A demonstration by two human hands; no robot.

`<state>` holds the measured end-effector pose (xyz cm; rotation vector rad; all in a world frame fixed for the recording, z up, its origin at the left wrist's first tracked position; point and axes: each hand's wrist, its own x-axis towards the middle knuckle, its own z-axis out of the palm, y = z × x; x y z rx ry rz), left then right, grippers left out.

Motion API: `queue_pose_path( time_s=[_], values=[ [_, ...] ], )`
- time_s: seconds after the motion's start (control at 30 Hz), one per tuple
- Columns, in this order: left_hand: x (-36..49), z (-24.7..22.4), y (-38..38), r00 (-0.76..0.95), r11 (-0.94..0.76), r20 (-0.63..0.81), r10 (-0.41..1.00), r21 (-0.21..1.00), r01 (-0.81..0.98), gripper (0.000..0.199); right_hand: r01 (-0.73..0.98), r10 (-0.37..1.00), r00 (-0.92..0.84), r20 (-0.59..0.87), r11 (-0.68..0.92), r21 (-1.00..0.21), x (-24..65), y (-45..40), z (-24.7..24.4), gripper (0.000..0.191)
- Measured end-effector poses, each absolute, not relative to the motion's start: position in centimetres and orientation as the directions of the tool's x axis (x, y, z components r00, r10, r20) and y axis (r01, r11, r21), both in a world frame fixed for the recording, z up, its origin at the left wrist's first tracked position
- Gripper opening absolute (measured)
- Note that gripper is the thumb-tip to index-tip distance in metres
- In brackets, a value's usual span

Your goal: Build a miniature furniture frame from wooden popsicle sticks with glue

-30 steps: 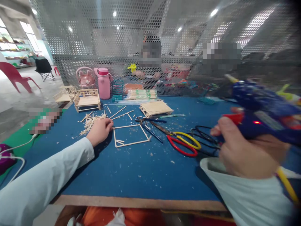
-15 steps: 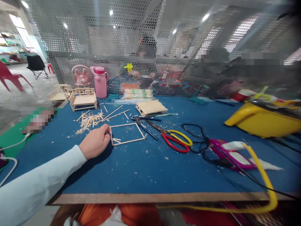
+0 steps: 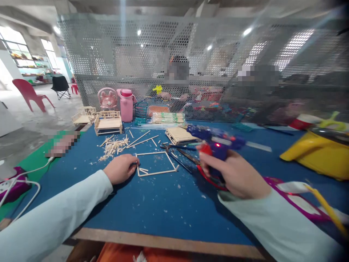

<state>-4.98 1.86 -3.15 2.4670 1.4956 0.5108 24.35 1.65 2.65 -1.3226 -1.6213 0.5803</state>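
Observation:
My left hand (image 3: 121, 169) is closed at the left side of a rectangular wooden stick frame (image 3: 158, 173) lying flat on the blue table, its fingertips pinching that edge. Two short sticks lie inside the frame's near left corner. Raised over the table, my right hand (image 3: 236, 171) grips a blue hot glue gun (image 3: 218, 140) with a red trigger and a lit red light. A clear glue stick (image 3: 259, 146) pokes out of its back end, and its nozzle points left. Beneath it, the red-handled scissors (image 3: 208, 177) and dark pliers (image 3: 178, 160) are partly hidden.
Stick offcuts (image 3: 113, 147) lie in a pile beyond my left hand. Farther back stand a small stick-built bed (image 3: 108, 124), a slatted stick panel (image 3: 178, 135), a pink flask (image 3: 126, 105) and bagged sticks (image 3: 167, 117). A purple power strip (image 3: 302, 203) and yellow container (image 3: 316, 153) are at right.
My right hand has come into view from the right, holding the glue gun. My left hand stays at the frame's left side. The camera view has turned slightly left.

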Motion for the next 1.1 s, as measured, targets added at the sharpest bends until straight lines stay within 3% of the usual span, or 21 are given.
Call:
queue_pose_path(
  time_s=[0.1, 0.2, 0.43, 0.77, 0.9, 1.03, 1.1],
  values=[
    [-5.0, -3.1, 1.9, 0.33, -0.381, 0.197, 0.923, 0.34, 0.86, 0.028, 0.19, 0.987, -0.101, 0.122, 0.14, -0.972, 21.3, 4.0, 2.8, 0.035],
    [-4.9, -2.9, 1.8, 0.201, -0.247, 0.171, 0.964, 0.314, 0.917, 0.027, -0.016, 0.991, -0.132, -0.026, -0.029, -0.999, 20.8, 4.7, 1.2, 0.037],
    [-3.8, -2.1, 1.8, 0.14, -0.158, 0.097, 0.985, 0.209, 0.965, 0.044, -0.073, 0.977, -0.184, -0.106, -0.121, -0.99, 20.1, 3.8, -0.2, 0.038],
    [-3.5, -2.2, 2.4, 0.091, -0.102, 0.1, 0.991, 0.109, 0.989, 0.038, -0.043, 0.958, -0.258, -0.127, -0.142, -0.989, 19.5, 2.4, 0.3, 0.036],
    [-4.1, -1.9, 2.3, 0.095, -0.13, 0.152, 0.984, 0.246, 0.961, 0.035, -0.053, 0.972, -0.218, -0.09, -0.104, -0.993, 19.8, 2.7, 0.0, 0.037],
    [-5.2, -1.8, 1.2, 0.128, -0.264, 0.274, 0.953, 0.544, 0.797, 0.026, -0.055, 0.986, -0.163, -0.025, -0.034, -0.998, 20.4, 3.1, -0.1, 0.039],
    [-5.6, -1.9, 0.3, 0.126, -0.278, 0.264, 0.956, 0.689, 0.669, 0.023, -0.043, 0.992, -0.128, 0.017, 0.012, -0.999, 20.7, 3.3, -0.1, 0.037]
  ],
)
